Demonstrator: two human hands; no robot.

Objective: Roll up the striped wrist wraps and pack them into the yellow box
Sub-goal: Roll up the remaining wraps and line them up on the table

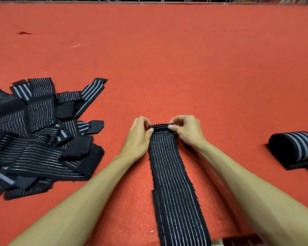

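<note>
A long black wrist wrap with thin white stripes (174, 183) lies flat on the red surface, running from the bottom edge up to the middle. Its far end is folded over into a small tight roll (160, 127). My left hand (138, 137) pinches the left side of that roll. My right hand (187, 131) pinches its right side. A finished rolled wrap (297, 148) with broad grey stripes lies at the right. No yellow box is in view.
A loose heap of several unrolled striped wraps (39, 135) covers the left side. The red felt-like surface (167, 59) stretches far back to a wire fence (149, 0) along the top edge.
</note>
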